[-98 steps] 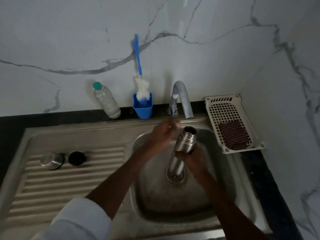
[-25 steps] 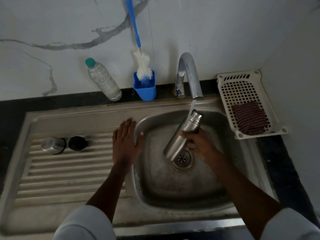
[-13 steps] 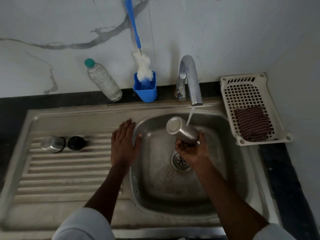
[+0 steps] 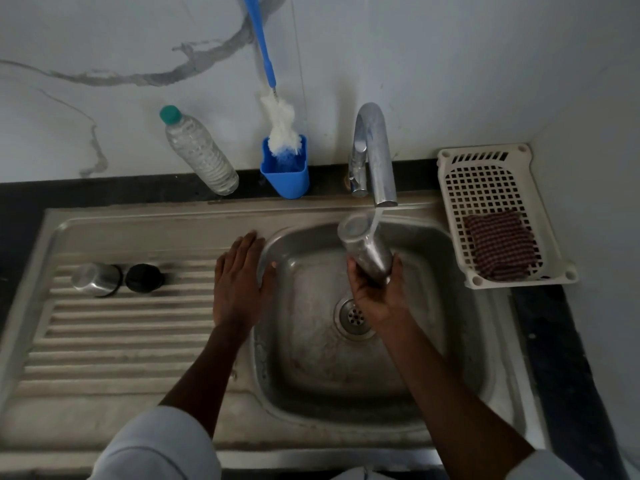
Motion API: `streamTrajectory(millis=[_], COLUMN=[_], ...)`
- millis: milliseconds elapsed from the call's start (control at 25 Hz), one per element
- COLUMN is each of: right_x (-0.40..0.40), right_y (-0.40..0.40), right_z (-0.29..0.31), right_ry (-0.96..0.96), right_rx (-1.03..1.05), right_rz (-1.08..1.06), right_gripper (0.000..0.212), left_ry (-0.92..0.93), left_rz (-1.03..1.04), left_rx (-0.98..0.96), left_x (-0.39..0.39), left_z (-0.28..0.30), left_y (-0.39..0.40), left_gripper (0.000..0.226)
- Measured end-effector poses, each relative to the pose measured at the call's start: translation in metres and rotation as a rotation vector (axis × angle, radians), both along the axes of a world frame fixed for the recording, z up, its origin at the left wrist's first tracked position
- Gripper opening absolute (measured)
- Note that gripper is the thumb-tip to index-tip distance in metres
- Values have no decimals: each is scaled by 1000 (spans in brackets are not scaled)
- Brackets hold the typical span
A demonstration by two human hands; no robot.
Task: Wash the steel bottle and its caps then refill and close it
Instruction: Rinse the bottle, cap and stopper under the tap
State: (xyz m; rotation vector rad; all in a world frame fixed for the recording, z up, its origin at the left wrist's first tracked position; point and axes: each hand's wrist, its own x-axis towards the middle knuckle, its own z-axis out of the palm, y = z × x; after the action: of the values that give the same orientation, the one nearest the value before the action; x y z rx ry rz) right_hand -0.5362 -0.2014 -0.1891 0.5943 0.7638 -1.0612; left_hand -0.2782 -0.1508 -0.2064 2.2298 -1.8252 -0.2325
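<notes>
Right hand [image 4: 375, 294] grips the inverted bottle [image 4: 363, 245] under the tap [image 4: 375, 154] stream; left hand [image 4: 239, 282] rests flat, fingers together, on the sink [image 4: 138, 230]. Risk: wet steel slips, bottle drops

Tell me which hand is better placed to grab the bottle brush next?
Probably the left. The left hand lies flat and free on the sink's edge, nearer the bottle brush in its blue holder. The right hand has its fingers round the steel bottle under the tap.
</notes>
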Motion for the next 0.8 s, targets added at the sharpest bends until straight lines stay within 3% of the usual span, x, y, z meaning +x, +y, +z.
streamTrajectory(millis=[120, 280, 560, 800], right_x=[-2, -4, -2, -19], right_y=[-2, 3, 23, 38], right_z=[10, 12, 7, 22], right_ry=[-123, -93, 124, 438], right_rx=[-28, -62, -101, -178], right_rz=[-32, 1, 289, 596], right_gripper=[72, 76, 84, 65], left_ry=[6, 2, 6, -1], left_rz=[1, -9, -12, -13], left_rx=[-1, -12, -23, -29], left_x=[-1, -1, -3, -2], left_z=[1, 3, 7, 5], left_y=[1, 1, 2, 2], left_gripper=[55, 57, 58, 56])
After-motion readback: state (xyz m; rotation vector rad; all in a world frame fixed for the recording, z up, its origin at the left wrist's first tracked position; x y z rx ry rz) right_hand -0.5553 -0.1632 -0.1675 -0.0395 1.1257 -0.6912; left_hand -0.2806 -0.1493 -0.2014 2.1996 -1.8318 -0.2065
